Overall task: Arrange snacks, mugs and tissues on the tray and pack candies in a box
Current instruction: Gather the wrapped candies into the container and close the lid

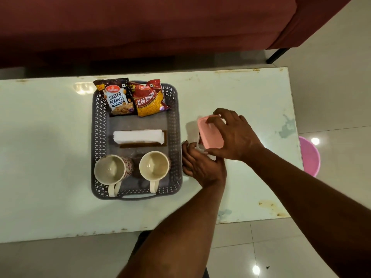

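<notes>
A grey perforated tray (94,137) lies on the white table. At its far end are a salted peanuts packet (116,99) and an aloo bhujia packet (149,101). A stack of white tissues (138,135) sits mid-tray on a brown holder. Two cream mugs (109,169) (154,165) stand at the near end, handles toward me. To the right of the tray, my right hand (234,135) presses a pink lid (208,131) on a small box. My left hand (200,165) grips the box's near side. The box itself is mostly hidden, so its contents cannot be seen.
A dark red sofa (140,27) runs along the table's far side, with a black leg (278,55) at right. A pink stool (310,155) stands on the tiled floor past the table's right edge. The table (40,157) shows stains near its right edge.
</notes>
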